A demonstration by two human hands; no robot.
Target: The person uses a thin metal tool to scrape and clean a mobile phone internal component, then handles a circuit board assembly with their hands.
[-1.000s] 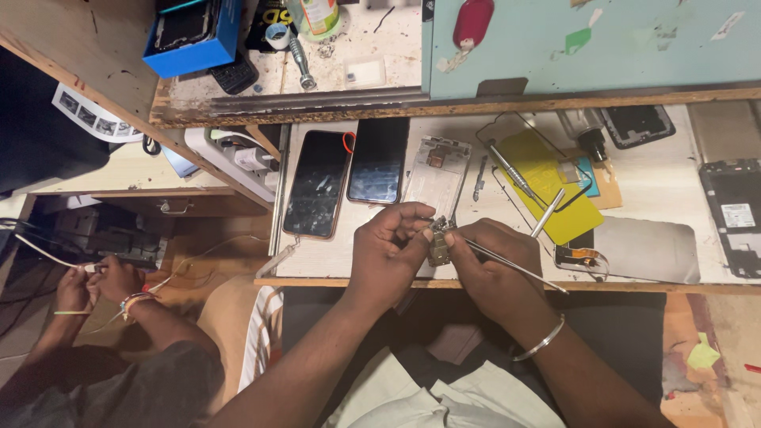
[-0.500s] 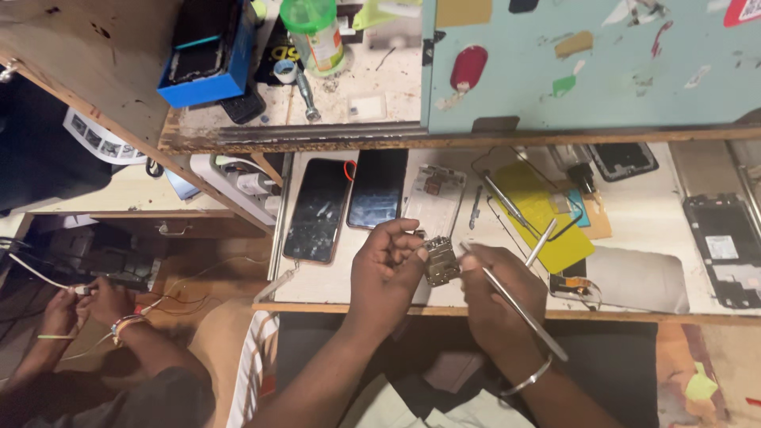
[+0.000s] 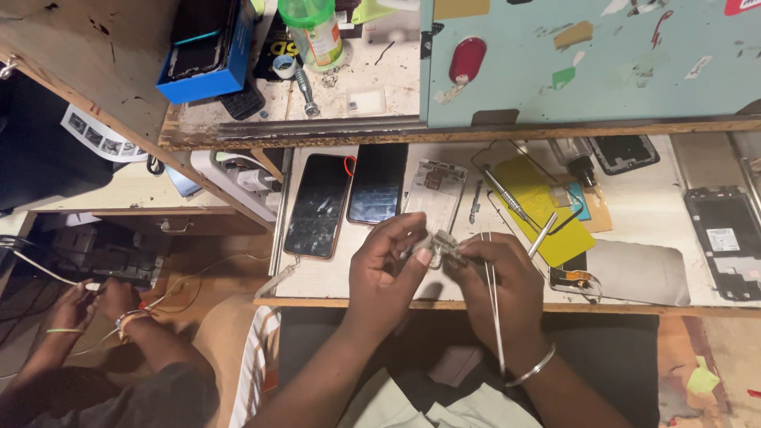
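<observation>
My left hand (image 3: 388, 273) and my right hand (image 3: 501, 279) meet over the front edge of the white workbench (image 3: 634, 214). Between their fingertips they pinch a small pale phone part (image 3: 441, 246). My right hand also holds long metal tweezers (image 3: 493, 305) that run back along my wrist, which wears a silver bangle (image 3: 533, 366). Just beyond my hands lies a bare phone frame (image 3: 434, 195), with two dark phones (image 3: 319, 204) to its left.
A yellow pad (image 3: 547, 208) with metal tools lies right of my hands, a grey plate (image 3: 638, 272) and an opened phone back (image 3: 723, 238) farther right. Above is a shelf with a blue box (image 3: 208, 49) and a green bottle (image 3: 315, 30). Another person's hands (image 3: 95, 305) handle wires at lower left.
The view has shifted down the bench and the shelf now fills more of the top. My hands stay together on the small part, and the tweezers have swung from slanting right to nearly upright.
</observation>
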